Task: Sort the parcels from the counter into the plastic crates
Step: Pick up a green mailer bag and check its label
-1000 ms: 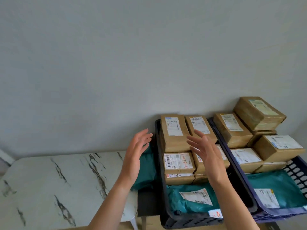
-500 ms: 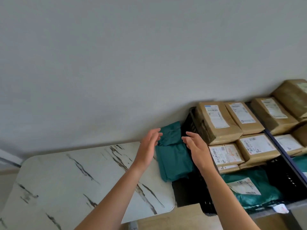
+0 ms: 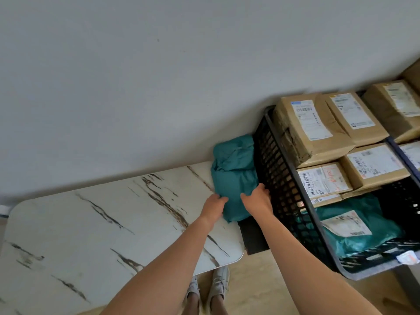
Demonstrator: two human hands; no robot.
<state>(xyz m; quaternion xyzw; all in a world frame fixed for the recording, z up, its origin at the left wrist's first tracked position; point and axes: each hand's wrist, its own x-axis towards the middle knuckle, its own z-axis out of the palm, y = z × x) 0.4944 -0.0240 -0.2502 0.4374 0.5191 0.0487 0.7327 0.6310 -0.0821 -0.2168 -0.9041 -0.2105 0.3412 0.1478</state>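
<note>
Head view: I saw left hand (image 3: 214,204) and right hand (image 3: 258,198) go from open hover to gripping teal parcel (image 3: 234,176), 3 o'clock on counter (image 3: 91,223). Black crate (image 3: 279,189) next, probably.

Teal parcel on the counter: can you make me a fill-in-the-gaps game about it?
The left hand and right hand grip the teal parcel on a counter patterned like ____.
The crate beside it is coloured ____.
The boxes stacked in that crate are coloured ____.
Missing words: marble, black, brown.
</note>
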